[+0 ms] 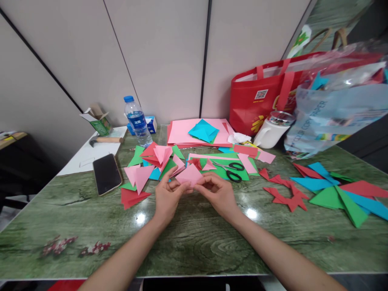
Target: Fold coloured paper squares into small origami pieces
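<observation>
A small folded piece of matte pink paper, diamond-shaped (189, 174), is held above the middle of the green marble-patterned surface (194, 242), about midway between its near and far edges. One corner points toward the far edge, two others point toward the left and right edges, and the corner toward the near edge is hidden by fingers. Its long axis appears to run left to right, roughly parallel to the near edge. The visible face is plain and smooth, with straight sides; how many layers it has cannot be told. The left hand (168, 196) grips its left and near side between thumb and fingers, while the right hand (220, 194) pinches the right near side. Just beyond the right hand, toward the far edge, lie black-handled metal scissors (227, 166); folded red paper (133, 197) lies left of the left hand.
</observation>
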The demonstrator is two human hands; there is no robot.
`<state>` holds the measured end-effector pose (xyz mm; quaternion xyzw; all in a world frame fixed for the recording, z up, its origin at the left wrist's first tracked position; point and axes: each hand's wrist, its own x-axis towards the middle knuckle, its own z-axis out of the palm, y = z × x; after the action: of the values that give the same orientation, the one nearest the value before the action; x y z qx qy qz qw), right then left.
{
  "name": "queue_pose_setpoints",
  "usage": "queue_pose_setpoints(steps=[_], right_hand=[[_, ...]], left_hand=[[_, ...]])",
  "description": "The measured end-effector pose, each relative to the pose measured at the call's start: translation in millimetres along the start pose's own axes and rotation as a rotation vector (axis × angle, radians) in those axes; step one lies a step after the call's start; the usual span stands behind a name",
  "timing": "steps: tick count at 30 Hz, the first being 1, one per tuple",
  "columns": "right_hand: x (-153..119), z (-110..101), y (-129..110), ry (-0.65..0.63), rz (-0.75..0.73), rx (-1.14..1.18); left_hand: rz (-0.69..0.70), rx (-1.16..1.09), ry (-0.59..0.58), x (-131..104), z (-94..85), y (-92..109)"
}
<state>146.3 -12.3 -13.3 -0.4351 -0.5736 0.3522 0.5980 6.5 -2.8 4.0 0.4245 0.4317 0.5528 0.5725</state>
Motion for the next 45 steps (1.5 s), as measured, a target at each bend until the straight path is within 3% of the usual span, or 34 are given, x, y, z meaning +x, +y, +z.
queue_pose_setpoints(steps=[8,18,28,45], right_hand=[[-3.5,3.0,4.4,0.003,0.138,0.051],[-1.1,-0.3,0.9,-0.148,0.277,0.203],[5.3,-6.3,5.3,-0.218,0.242,0.043],[5.8,-6.8,5.8,-0.275,0.403,0.188]], left_hand=[[0.012,0.073,0.001,1.6,-3.7,-3.0],[0.006,0.105,-0.032,2.6,-2.8,-1.9],[-0.047,0.191,-0.173,6.2,-5.4,-2.8],[-0.126,0.163,-0.233,6.3,-6.5,0.9]])
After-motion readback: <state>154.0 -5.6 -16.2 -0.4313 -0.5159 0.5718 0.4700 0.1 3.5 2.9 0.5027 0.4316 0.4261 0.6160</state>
